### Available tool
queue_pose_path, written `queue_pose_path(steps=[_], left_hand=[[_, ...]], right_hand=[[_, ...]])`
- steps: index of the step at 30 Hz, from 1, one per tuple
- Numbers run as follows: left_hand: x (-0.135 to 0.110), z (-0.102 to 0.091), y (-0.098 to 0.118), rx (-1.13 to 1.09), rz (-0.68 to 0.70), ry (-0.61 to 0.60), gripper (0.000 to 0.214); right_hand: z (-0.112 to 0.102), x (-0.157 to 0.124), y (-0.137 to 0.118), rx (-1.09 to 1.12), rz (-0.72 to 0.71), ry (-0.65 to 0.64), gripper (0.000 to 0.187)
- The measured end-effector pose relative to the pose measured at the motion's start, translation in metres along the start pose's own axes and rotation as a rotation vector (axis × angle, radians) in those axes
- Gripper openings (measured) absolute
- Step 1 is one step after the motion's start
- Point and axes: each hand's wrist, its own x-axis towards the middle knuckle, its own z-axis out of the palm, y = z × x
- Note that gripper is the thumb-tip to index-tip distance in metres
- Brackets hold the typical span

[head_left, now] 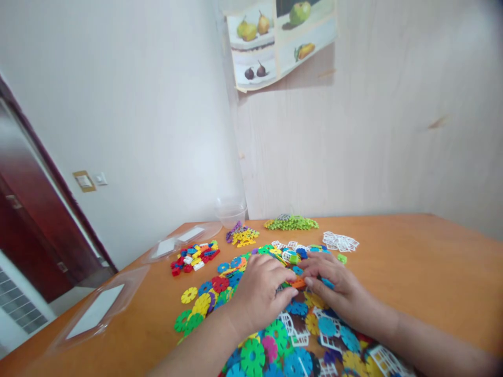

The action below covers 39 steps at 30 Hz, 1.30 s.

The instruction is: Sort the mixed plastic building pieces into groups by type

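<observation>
A large mixed pile of flower-shaped plastic discs lies in front of me, among them a green disc (252, 357), a blue disc (327, 326) and a yellow disc (189, 295). White lattice window pieces (300, 339) are mixed in. My left hand (261, 288) rests over the pile's middle, thumb and fingers apart. Opposite it, my right hand (334, 280) reaches in with spread fingers, its thumb tip beside an orange piece (298, 283). That piece lies between both hands; whether either touches it is unclear. Some pieces under the palms are hidden.
Sorted heaps stand farther back: colored bricks (195, 256), yellow and purple pieces (243, 237), green pieces (294, 223) and white lattice pieces (340, 242). A clear plastic tub (231, 213) stands at the wall. Transparent lids (100, 306) lie along the left side of the wooden table (432, 262).
</observation>
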Motion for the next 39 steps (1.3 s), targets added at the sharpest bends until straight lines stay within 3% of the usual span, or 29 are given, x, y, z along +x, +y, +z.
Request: queue_pose_path(steps=[6, 10, 15, 19, 23, 28, 39], left_hand=[[0.001, 0.004, -0.002, -0.048, -0.029, 0.020, 0.009], [0.001, 0.000, -0.019, -0.037, -0.137, 0.078, 0.007], [-0.008, -0.024, -0.078, 0.186, -0.394, 0.241, 0.013], [-0.031, -0.049, -0.133, 0.483, -0.741, 0.338, 0.019], [-0.055, -0.062, -0.162, 0.630, -1.010, 0.348, 0.022], [-0.066, -0.060, -0.171, 0.655, -1.092, 0.331, 0.021], [-0.067, -0.056, -0.171, 0.676, -1.061, 0.283, 0.024]], right_hand=[[0.002, -0.003, 0.001, 0.036, 0.010, -0.046, 0.017], [0.000, -0.005, 0.006, -0.011, 0.070, -0.028, 0.030], [-0.006, -0.004, 0.017, -0.094, 0.082, 0.054, 0.032], [-0.008, -0.003, 0.023, -0.125, 0.095, 0.076, 0.029], [-0.007, -0.003, 0.025, -0.141, 0.111, 0.063, 0.028], [-0.007, -0.002, 0.025, -0.153, 0.113, 0.065, 0.026], [-0.008, -0.002, 0.025, -0.137, 0.110, 0.077, 0.023]])
